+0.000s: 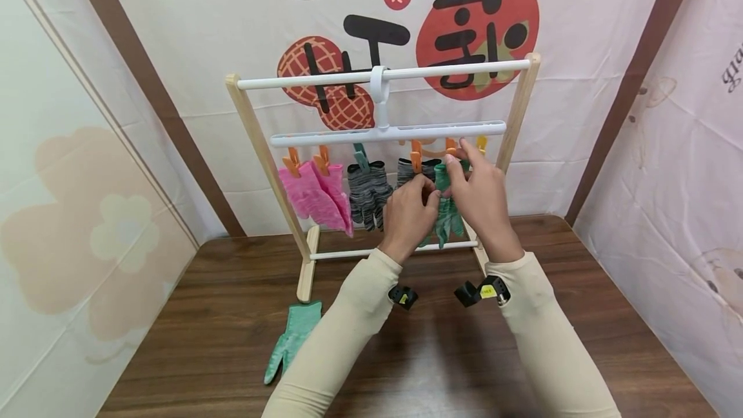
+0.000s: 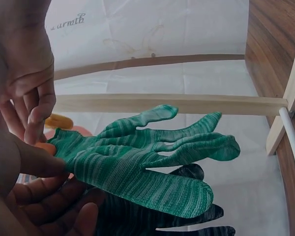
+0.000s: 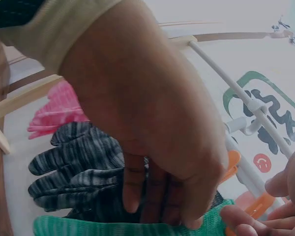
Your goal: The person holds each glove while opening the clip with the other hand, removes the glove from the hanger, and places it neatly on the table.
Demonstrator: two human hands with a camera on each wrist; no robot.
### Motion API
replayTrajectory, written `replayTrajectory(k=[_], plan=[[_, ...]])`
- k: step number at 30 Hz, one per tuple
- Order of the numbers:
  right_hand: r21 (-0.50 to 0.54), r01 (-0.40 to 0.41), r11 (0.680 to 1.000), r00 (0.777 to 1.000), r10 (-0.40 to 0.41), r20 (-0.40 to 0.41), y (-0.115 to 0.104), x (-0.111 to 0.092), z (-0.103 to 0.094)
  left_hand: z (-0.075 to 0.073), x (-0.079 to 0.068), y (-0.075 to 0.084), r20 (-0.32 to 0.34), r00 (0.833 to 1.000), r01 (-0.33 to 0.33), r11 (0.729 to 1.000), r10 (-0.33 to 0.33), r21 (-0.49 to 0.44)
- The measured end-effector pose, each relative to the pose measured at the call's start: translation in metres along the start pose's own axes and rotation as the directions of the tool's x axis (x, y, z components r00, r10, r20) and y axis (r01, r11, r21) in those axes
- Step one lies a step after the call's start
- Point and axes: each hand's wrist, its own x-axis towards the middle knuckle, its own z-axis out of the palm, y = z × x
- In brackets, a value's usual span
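Note:
A green striped knit glove (image 2: 132, 162) hangs fingers down at the right part of the white hanger bar (image 1: 325, 139). My left hand (image 1: 411, 215) pinches this glove near its cuff, thumb on the near side. At the cuff, my right hand (image 1: 483, 199) holds an orange clothespin (image 3: 258, 206) between thumb and fingers. Just left of the green glove hang grey-black gloves (image 1: 369, 195), one partly hidden behind my left hand. Pink gloves (image 1: 313, 192) hang from orange clips at the far left.
The hanger hooks over the white top rod (image 1: 307, 81) of a wooden-legged rack (image 1: 519, 108). A yellow clip (image 1: 482, 143) sits at the hanger's right end. Another green glove (image 1: 298, 331) lies on the brown table (image 1: 232, 340), beside my left sleeve. Printed cloth walls surround the table.

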Motion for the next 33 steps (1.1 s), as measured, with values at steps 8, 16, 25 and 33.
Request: replayTrajectory(k=[8, 16, 25, 33], plan=[[0.055, -0.123, 0.991, 0.989, 0.118, 0.087, 0.000, 0.010, -0.001, -0.001, 0.002, -0.004, 0.013, 1.000, 0.011, 1.000, -0.011, 0.007], [0.029, -0.109, 0.994, 0.994, 0.109, 0.011, 0.003, 0.011, -0.002, -0.001, 0.004, -0.003, 0.014, 1.000, 0.025, 1.000, -0.025, -0.002], [0.067, -0.095, 0.993, 0.995, 0.098, -0.034, 0.002, 0.010, -0.001, -0.003, 0.006, -0.001, 0.012, 0.999, 0.036, 0.999, -0.035, -0.037], [0.134, -0.104, 0.986, 0.994, 0.106, -0.009, 0.004, 0.012, -0.001, -0.004, 0.008, -0.002, 0.009, 0.999, 0.048, 0.994, -0.048, -0.100]])
